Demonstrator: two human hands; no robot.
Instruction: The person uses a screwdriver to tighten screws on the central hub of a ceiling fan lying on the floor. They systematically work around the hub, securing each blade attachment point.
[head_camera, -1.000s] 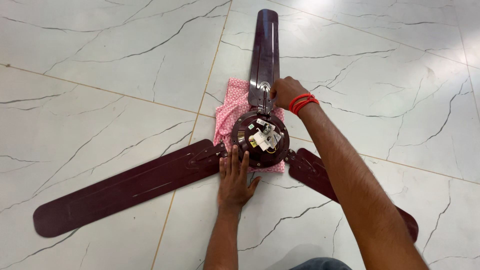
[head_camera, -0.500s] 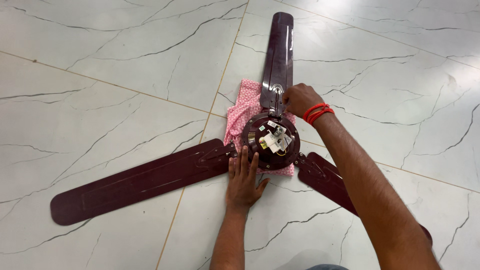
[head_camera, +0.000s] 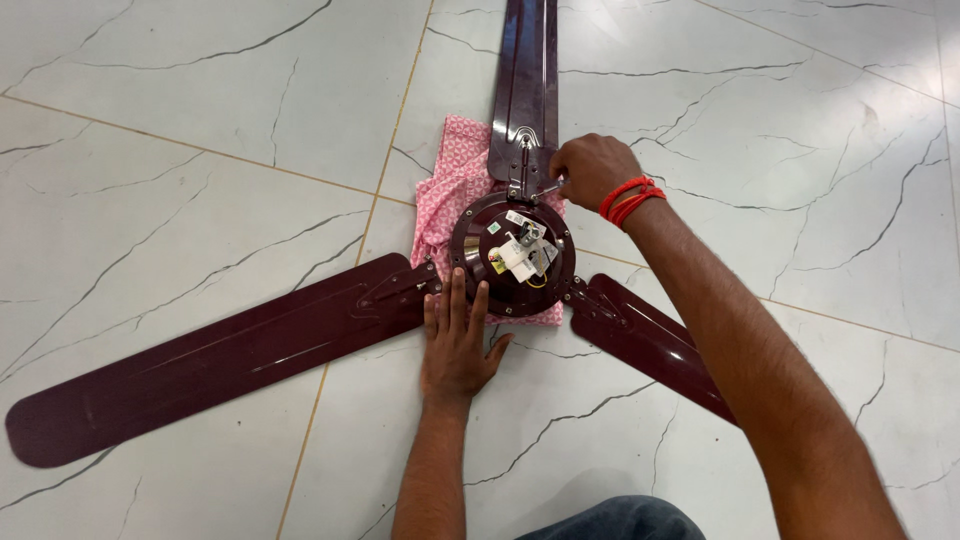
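Observation:
A dark maroon ceiling fan lies on the marble floor, its round motor hub (head_camera: 512, 255) facing up with white wiring parts at its centre. My left hand (head_camera: 457, 340) lies flat on the floor, fingertips touching the hub's near rim. My right hand (head_camera: 590, 168), with red threads on the wrist, is closed on a thin metal tool (head_camera: 548, 186) at the bracket of the far blade (head_camera: 527, 80). A second blade (head_camera: 210, 365) runs out to the left. The third blade (head_camera: 640, 335) is partly hidden under my right forearm.
A pink patterned cloth (head_camera: 450, 185) lies under the hub. The floor is white marble tile (head_camera: 200, 120) with dark veins and thin yellowish joints. My knee in blue cloth (head_camera: 615, 520) shows at the bottom edge.
The view has shifted, so the fan sits further right and lower in the frame. Both hands stay at the hub; the right hand remains at the far blade's bracket.

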